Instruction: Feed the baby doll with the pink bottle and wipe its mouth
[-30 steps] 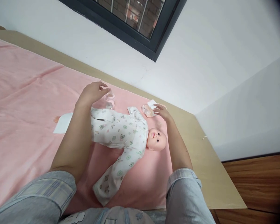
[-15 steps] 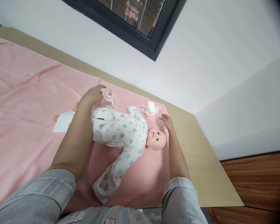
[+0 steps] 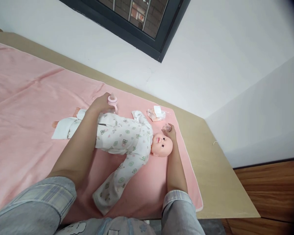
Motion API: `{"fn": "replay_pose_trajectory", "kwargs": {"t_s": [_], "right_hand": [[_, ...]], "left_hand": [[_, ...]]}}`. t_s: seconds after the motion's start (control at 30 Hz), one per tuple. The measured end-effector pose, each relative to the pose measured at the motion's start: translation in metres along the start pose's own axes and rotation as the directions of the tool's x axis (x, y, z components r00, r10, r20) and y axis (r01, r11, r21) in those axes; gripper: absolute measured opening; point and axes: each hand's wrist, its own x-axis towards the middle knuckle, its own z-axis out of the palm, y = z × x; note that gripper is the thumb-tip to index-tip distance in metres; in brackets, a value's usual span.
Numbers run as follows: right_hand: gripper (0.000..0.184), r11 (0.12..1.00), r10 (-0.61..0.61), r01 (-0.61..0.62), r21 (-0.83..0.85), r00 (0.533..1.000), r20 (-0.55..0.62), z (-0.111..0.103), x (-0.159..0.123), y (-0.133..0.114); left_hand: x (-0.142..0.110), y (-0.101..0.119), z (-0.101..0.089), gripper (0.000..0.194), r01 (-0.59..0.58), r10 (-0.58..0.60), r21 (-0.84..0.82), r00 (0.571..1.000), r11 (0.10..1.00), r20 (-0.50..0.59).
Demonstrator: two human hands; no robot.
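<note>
A baby doll (image 3: 127,138) in a white printed sleepsuit lies on its back on a pink blanket (image 3: 26,107), head to the right. My left hand (image 3: 99,105) is wrapped round a pink baby bottle (image 3: 112,101) standing just beyond the doll's body. My right hand (image 3: 170,132) lies beside the doll's head, fingers pinched on a small clear cap (image 3: 167,128).
A crumpled clear wrapper with a white tissue (image 3: 156,113) lies on the blanket past the doll's head. The blanket covers a beige tabletop (image 3: 215,182) against a white wall. A dark-framed window is above. Wooden floor shows at the right.
My left hand came down and closed on the bottle. My right hand left the wrapper, moved toward the doll's head and took the small clear cap.
</note>
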Motion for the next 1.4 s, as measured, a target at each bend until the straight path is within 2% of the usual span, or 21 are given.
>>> {"fn": "replay_pose_trajectory", "kwargs": {"t_s": [0.13, 0.27, 0.43, 0.57, 0.63, 0.7, 0.8, 0.9, 1.0, 1.07, 1.13, 1.27, 1.4], "right_hand": [[0.072, 0.994, 0.076, -0.072, 0.083, 0.996, -0.041, -0.007, -0.005, -0.012], [0.071, 0.976, -0.010, 0.016, 0.218, 1.000, -0.029, -0.020, -0.008, -0.038], [0.072, 0.894, -0.268, 0.253, 0.369, 0.963, -0.009, -0.034, -0.026, -0.101], [0.072, 0.803, -0.439, 0.382, 0.457, 0.898, 0.020, -0.038, -0.056, -0.157], [0.076, 0.757, -0.502, 0.427, 0.494, 0.864, 0.022, -0.037, -0.071, -0.178], [0.079, 0.727, -0.532, 0.466, 0.504, 0.846, -0.015, -0.035, -0.081, -0.190], [0.078, 0.718, -0.548, 0.498, 0.486, 0.835, -0.048, -0.029, -0.091, -0.198], [0.070, 0.748, -0.566, 0.506, 0.429, 0.824, 0.014, -0.026, -0.097, -0.199], [0.061, 0.779, -0.572, 0.509, 0.366, 0.816, 0.084, -0.024, -0.101, -0.199], [0.062, 0.789, -0.564, 0.492, 0.368, 0.818, 0.113, -0.023, -0.103, -0.199], [0.070, 0.793, -0.550, 0.460, 0.399, 0.823, 0.143, -0.021, -0.103, -0.198], [0.102, 0.784, -0.520, 0.376, 0.494, 0.833, 0.191, -0.015, -0.104, -0.197], [0.112, 0.778, -0.494, 0.347, 0.525, 0.852, 0.170, -0.010, -0.107, -0.199]], "left_hand": [[0.010, -0.002, 0.005, 0.063, 0.060, -0.061, -0.024, 0.996, 0.998, -0.059], [0.011, 0.011, 0.002, 0.064, 0.038, -0.053, -0.115, 0.990, 0.993, -0.132], [-0.002, 0.053, 0.003, 0.064, -0.163, 0.112, -0.281, 0.975, 0.946, -0.190], [-0.027, 0.097, 0.012, 0.066, -0.345, 0.304, -0.284, 0.936, 0.895, -0.179], [-0.041, 0.116, 0.017, 0.068, -0.420, 0.394, -0.253, 0.907, 0.872, -0.147], [-0.054, 0.131, 0.022, 0.071, -0.446, 0.436, -0.200, 0.895, 0.872, -0.095], [-0.068, 0.145, 0.027, 0.072, -0.468, 0.469, -0.129, 0.883, 0.874, -0.025], [-0.075, 0.152, 0.029, 0.070, -0.487, 0.489, -0.101, 0.872, 0.868, 0.004], [-0.078, 0.154, 0.028, 0.072, -0.460, 0.464, -0.088, 0.885, 0.884, 0.032], [-0.080, 0.155, 0.027, 0.075, -0.445, 0.449, -0.084, 0.893, 0.892, 0.041], [-0.082, 0.156, 0.026, 0.076, -0.443, 0.447, -0.089, 0.894, 0.892, 0.031], [-0.087, 0.159, 0.025, 0.076, -0.444, 0.446, -0.079, 0.895, 0.892, 0.005], [-0.089, 0.162, 0.026, 0.073, -0.458, 0.458, -0.042, 0.889, 0.888, -0.006]]}}
